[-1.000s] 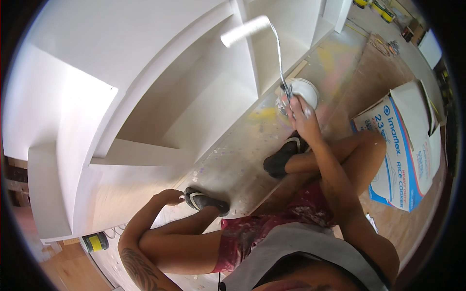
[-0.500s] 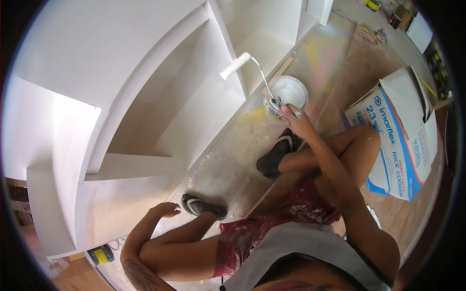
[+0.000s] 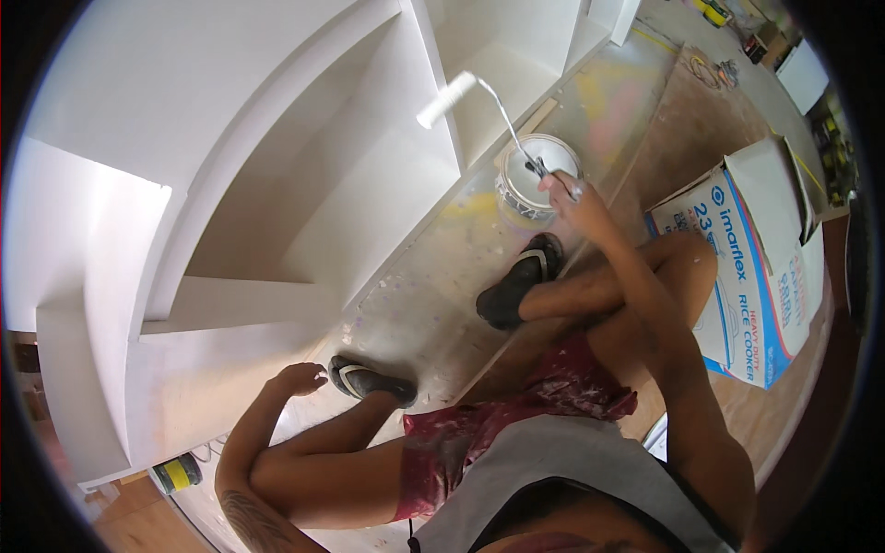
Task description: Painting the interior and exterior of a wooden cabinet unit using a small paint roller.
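Observation:
My right hand (image 3: 579, 206) is closed round the dark handle of a paint roller (image 3: 446, 100). The roller's white sleeve hangs in front of the white cabinet (image 3: 378, 189), and its bent wire frame passes over the paint bucket (image 3: 501, 195). White paint is inside that round bucket, which stands on the floor beside the cabinet's base. Low at the left, my left hand (image 3: 301, 379) hangs by my slippered foot with its fingers loosely bent and partly hidden. White specks show at its fingertips, and I see no tool in it.
A large white and blue cardboard box (image 3: 737, 267) stands to the right of my knee. Thin wood strips lie along the cabinet base. A dark can with a yellow band (image 3: 177, 474) sits at lower left. Coiled cords (image 3: 708, 70) lie on the far floor.
My right hand has moved slightly to the right, and the roller's sleeve has risen a little. My left hand has stayed by my foot. The whole view has shifted slightly.

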Available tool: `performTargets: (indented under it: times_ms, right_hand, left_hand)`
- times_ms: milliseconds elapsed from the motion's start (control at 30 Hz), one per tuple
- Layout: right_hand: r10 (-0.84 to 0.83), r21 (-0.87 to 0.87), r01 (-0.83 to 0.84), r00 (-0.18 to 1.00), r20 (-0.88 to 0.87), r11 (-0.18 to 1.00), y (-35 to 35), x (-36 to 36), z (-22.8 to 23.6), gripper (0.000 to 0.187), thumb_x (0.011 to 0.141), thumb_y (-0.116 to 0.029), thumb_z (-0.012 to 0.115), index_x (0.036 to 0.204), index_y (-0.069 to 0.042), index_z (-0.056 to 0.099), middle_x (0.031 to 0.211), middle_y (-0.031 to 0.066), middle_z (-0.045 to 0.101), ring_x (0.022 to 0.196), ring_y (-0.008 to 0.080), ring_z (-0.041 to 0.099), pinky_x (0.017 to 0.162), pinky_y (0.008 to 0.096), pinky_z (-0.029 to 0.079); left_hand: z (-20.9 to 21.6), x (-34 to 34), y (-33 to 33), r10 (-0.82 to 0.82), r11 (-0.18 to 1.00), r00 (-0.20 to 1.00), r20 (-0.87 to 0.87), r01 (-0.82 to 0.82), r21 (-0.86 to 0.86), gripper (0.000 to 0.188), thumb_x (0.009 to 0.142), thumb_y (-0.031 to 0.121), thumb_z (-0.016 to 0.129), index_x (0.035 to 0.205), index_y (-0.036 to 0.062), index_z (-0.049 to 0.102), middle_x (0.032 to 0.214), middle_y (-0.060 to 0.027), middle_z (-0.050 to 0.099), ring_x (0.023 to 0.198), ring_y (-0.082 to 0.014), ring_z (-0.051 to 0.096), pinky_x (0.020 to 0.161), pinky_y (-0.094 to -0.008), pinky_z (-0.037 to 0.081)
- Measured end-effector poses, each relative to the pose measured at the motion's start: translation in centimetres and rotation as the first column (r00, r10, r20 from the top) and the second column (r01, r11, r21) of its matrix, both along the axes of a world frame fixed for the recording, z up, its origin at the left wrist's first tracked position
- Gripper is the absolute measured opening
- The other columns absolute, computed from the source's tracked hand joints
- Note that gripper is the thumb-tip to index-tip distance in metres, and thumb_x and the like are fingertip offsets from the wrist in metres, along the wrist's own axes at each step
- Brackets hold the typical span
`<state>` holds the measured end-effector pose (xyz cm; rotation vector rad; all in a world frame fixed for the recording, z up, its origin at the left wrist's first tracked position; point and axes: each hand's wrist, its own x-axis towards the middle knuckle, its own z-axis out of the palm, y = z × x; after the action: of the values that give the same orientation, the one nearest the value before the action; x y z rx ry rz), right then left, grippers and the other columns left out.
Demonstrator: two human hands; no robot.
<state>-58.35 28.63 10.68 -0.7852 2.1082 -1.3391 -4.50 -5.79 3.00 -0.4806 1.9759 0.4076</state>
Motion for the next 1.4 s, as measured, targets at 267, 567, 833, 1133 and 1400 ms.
performTargets:
  times_ms: [267, 567, 833, 1133, 1400]
  right_hand:
    - [0.047, 0.360, 0.038, 0.973, -0.227, 0.932, 1.3, 0.4, -1.8, 0.041, 0.097, -0.039, 0.051, 0.104, -0.001, 0.066, 0.092, 0.0305, 0.064, 0.089, 0.0463, 0.062, 0.078, 0.0479, 0.048]
    - [0.334, 0.544, -0.060, 0.844, -0.420, 0.837, -2.6, -1.0, 3.3, 0.030, 0.094, -0.028, 0.057, 0.098, 0.000, 0.066, 0.083, 0.0273, 0.065, 0.083, 0.0437, 0.064, 0.077, 0.0478, 0.049]
    - [0.656, 0.845, -0.062, 0.660, -0.365, 0.532, -12.5, -0.7, 4.9, 0.018, 0.081, -0.006, 0.057, 0.091, -0.001, 0.072, 0.097, 0.0201, 0.070, 0.090, 0.0314, 0.070, 0.073, 0.0428, 0.056]
    - [0.624, 0.660, -0.145, 0.520, -0.583, 0.737, -8.9, -3.3, 12.7, 0.022, 0.086, -0.019, 0.059, 0.093, 0.001, 0.065, 0.078, 0.0197, 0.066, 0.062, 0.0322, 0.064, 0.058, 0.0454, 0.050]
    - [0.090, 0.223, 0.074, 0.758, -0.646, 0.972, 1.4, 0.2, 27.3, 0.020, 0.097, -0.024, 0.056, 0.107, -0.009, 0.064, 0.065, -0.0007, 0.048, 0.048, 0.0070, 0.043, 0.048, 0.0215, 0.036]
  left_hand:
    - [-0.1, 0.7, -0.1, -0.006, 0.999, 0.997, 0.080, 0.003, 0.043, 0.044, 0.096, 0.040, 0.049, 0.128, 0.0103, 0.058, 0.123, -0.0157, 0.063, 0.116, -0.0327, 0.058, 0.099, -0.0436, 0.045]
    - [0.1, 0.6, 0.2, 0.024, 0.999, 0.999, 0.037, -0.024, 0.021, 0.042, 0.096, 0.039, 0.051, 0.125, 0.0104, 0.060, 0.120, -0.0139, 0.065, 0.114, -0.0317, 0.060, 0.097, -0.0424, 0.046]
    - [1.0, 0.4, 0.4, 0.060, 0.998, 0.998, 0.011, -0.060, 0.025, 0.043, 0.096, 0.036, 0.049, 0.126, 0.0068, 0.059, 0.118, -0.0156, 0.065, 0.112, -0.0314, 0.061, 0.097, -0.0416, 0.046]
    - [0.4, 3.1, 0.6, 0.153, 0.988, 0.985, -0.080, -0.154, 0.003, 0.043, 0.095, 0.037, 0.050, 0.126, 0.0091, 0.059, 0.122, -0.0144, 0.064, 0.114, -0.0319, 0.060, 0.098, -0.0424, 0.046]
    - [-0.6, 3.6, 1.3, 0.041, 0.995, 0.999, 0.033, -0.044, 0.089, 0.045, 0.097, 0.042, 0.049, 0.129, 0.0113, 0.057, 0.128, -0.0153, 0.059, 0.118, -0.0331, 0.056, 0.100, -0.0455, 0.044]
